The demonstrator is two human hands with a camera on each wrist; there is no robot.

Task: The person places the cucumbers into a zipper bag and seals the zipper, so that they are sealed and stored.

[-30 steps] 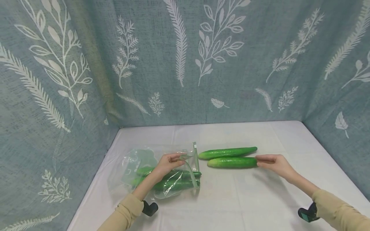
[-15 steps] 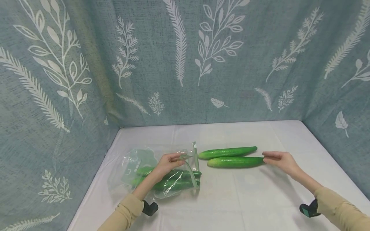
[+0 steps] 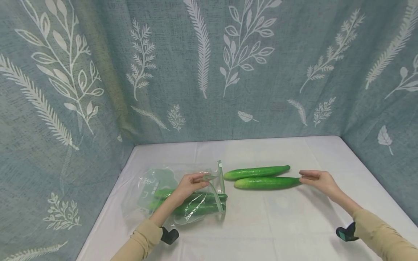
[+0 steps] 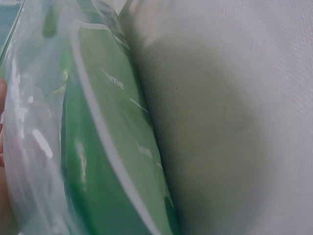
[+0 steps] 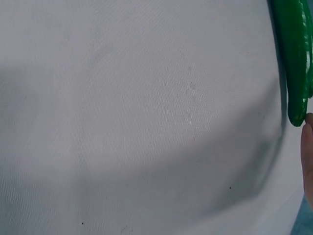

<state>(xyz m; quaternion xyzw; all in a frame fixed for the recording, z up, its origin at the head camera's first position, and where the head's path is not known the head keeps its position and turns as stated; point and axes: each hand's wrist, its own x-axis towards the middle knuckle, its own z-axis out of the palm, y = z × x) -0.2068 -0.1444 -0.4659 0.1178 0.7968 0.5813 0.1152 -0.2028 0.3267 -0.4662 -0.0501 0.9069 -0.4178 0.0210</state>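
Observation:
My left hand [image 3: 187, 186] pinches the upper edge of a clear zip bag [image 3: 135, 199] at its opening, which faces right. Inside the bag lie two cucumbers [image 3: 200, 208], seen through the plastic. In the left wrist view the printed bag [image 4: 117, 98] fills the left side. Two more cucumbers lie on the table right of the bag: a far one [image 3: 258, 173] and a near one [image 3: 264, 183]. My right hand [image 3: 321, 183] is at the near one's right end, fingers fairly straight. In the right wrist view its fingers [image 5: 307, 156] are beside the tip of the cucumber [image 5: 293, 54]; contact is unclear.
A white cloth [image 3: 254, 232] covers the table. Blue-green curtains [image 3: 183, 72] with white leaf prints stand behind it and along both sides. Black wrist devices show under the left sleeve [image 3: 143, 235] and the right sleeve [image 3: 378, 230].
My right hand has slid right, from over the near cucumber's end to its very tip, uncovering that end. My left hand, the bag and the cucumbers have stayed put.

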